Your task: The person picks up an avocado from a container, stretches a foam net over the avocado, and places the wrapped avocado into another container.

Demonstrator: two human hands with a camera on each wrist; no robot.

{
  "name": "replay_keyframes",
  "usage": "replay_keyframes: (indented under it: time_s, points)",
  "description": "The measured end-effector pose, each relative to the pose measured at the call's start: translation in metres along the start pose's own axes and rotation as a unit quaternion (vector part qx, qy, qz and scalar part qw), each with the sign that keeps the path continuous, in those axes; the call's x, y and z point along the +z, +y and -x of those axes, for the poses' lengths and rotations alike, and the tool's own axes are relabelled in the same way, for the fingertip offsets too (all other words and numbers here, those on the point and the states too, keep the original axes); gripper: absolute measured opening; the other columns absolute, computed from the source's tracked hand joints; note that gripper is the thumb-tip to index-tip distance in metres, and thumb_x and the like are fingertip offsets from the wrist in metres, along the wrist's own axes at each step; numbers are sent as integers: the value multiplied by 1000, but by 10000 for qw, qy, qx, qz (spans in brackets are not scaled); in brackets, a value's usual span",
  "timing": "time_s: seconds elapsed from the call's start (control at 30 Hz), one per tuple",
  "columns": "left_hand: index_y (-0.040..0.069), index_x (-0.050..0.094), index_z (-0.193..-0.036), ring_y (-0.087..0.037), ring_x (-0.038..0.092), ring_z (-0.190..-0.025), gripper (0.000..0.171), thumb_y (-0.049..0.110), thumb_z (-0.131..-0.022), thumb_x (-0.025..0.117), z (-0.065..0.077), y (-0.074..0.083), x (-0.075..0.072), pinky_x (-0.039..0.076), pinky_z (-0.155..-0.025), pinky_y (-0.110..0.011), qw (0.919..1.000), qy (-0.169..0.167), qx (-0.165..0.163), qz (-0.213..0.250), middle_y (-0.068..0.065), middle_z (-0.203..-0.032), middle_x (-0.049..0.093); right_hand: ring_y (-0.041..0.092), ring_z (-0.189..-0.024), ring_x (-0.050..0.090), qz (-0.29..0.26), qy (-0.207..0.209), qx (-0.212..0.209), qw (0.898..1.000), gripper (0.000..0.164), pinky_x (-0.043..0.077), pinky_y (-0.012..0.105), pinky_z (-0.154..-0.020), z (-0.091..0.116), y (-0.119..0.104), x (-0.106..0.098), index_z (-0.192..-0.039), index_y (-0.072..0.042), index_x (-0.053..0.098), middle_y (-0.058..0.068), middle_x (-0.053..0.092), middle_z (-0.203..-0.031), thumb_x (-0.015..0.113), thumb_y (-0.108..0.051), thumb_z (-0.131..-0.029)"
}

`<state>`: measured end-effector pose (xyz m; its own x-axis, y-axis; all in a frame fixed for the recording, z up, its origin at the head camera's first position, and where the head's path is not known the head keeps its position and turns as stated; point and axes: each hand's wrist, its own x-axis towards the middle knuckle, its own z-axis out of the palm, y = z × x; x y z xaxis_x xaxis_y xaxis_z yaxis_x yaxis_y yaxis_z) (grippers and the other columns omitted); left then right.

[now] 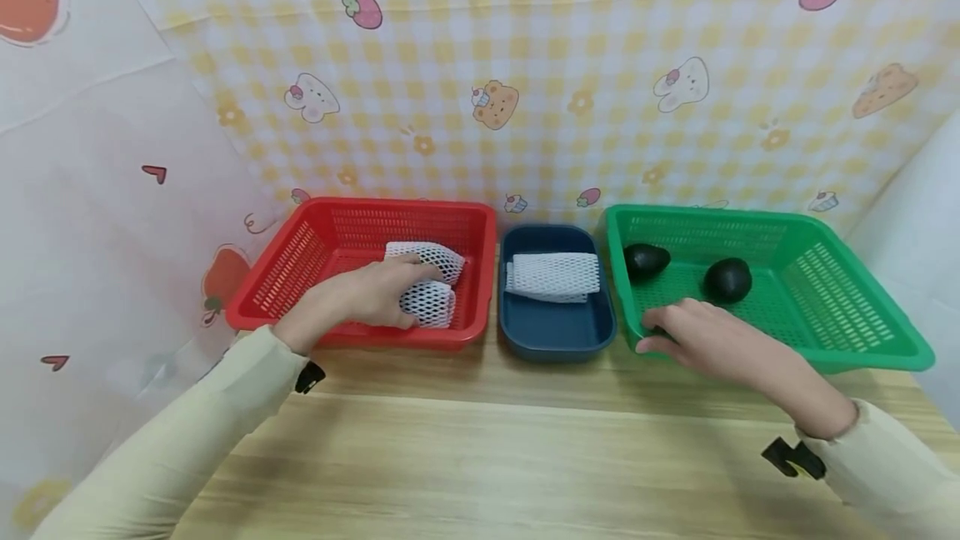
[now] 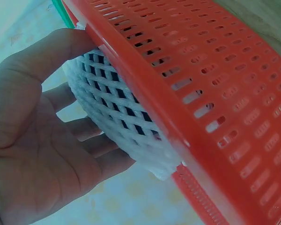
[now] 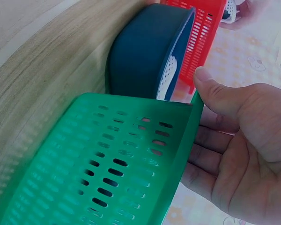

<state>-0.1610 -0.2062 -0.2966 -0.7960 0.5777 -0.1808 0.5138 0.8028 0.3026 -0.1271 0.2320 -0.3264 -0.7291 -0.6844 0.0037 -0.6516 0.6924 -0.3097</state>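
Observation:
My left hand [image 1: 378,290] reaches into the red basket [image 1: 480,273] and grips the nearer avocado in a white foam net [image 1: 429,305]. Dark skin shows through that mesh in the left wrist view, thumb at one end and fingers behind it. Another piece in white foam netting [image 1: 427,257] lies just beyond. At the near left corner of the green basket [image 1: 855,290], my right hand [image 1: 697,336] holds the rim, thumb outside and fingers inside. Two bare dark avocados [image 1: 727,280] lie in the green basket, one against its left wall.
A dark blue tub [image 1: 558,340] stands between the baskets, with flat white foam net sleeves [image 1: 555,276] stacked in it. All three containers sit on a wooden table [image 1: 480,457], before a yellow checked cloth [image 1: 450,48].

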Motion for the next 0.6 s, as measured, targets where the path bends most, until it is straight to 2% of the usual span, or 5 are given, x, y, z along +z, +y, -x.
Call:
replay_keyframes:
  time_s: [0.27, 0.6]
  points:
    - [13, 57, -143, -30, 50, -122, 76, 20, -76, 91, -8, -4, 0, 53, -92, -50, 9999, -143, -47, 37, -11, -137, 54, 1, -48, 27, -16, -60, 35, 10000, 36, 29, 23, -49, -1, 1, -1, -72, -20, 45, -12, 25, -60, 71, -20, -97]
    - [9, 61, -140, -30, 54, -118, 74, 17, -73, 93, -21, -13, 5, 53, -92, -49, 9995, 1, 291, 151, -10, -132, 59, 1, -48, 27, -39, -78, 12, 10000, 37, 29, 23, -49, -1, 3, 0, -72, -20, 44, -12, 25, -60, 70, -21, -97]
